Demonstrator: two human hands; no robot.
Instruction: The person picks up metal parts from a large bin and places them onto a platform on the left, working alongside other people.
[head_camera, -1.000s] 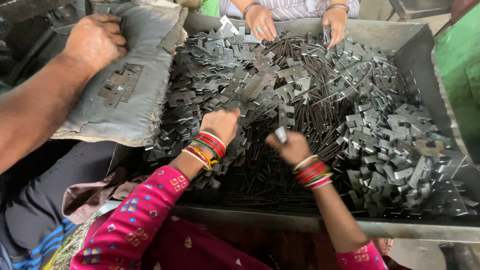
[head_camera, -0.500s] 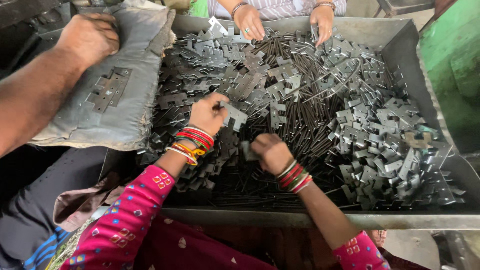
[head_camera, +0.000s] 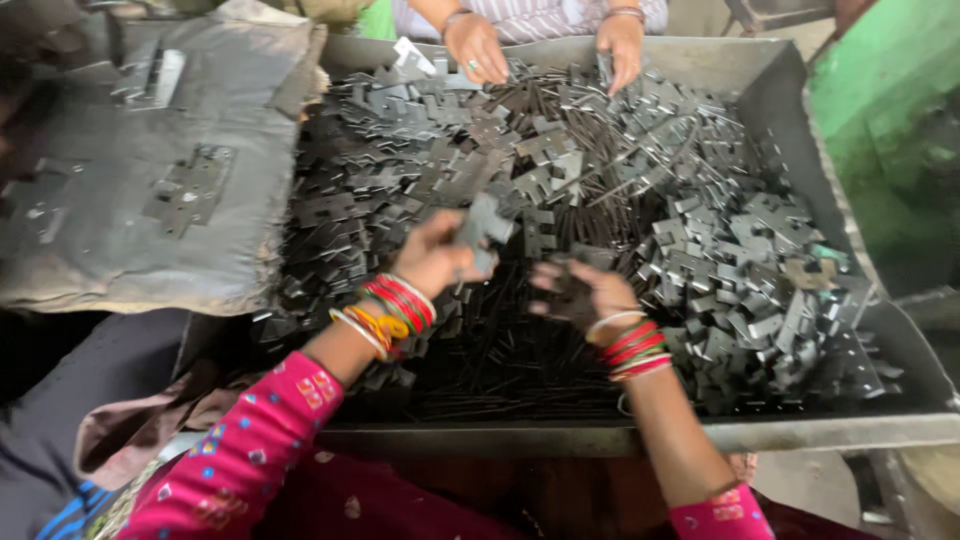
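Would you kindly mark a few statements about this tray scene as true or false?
1. The left hand holds a flat grey metal hinge plate. True.
2. The big grey metal tray holds only rods. False: hinge plates and thin dark metal rods lie mixed.
3. The right hand is over the rods. True.
4. The grey cloth pad lies right of the tray. False: left.

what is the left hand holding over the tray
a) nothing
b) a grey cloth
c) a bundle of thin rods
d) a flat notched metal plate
d: the left hand pinches a flat notched metal plate raised above the pile in the tray; the thin rods lie loose below it.
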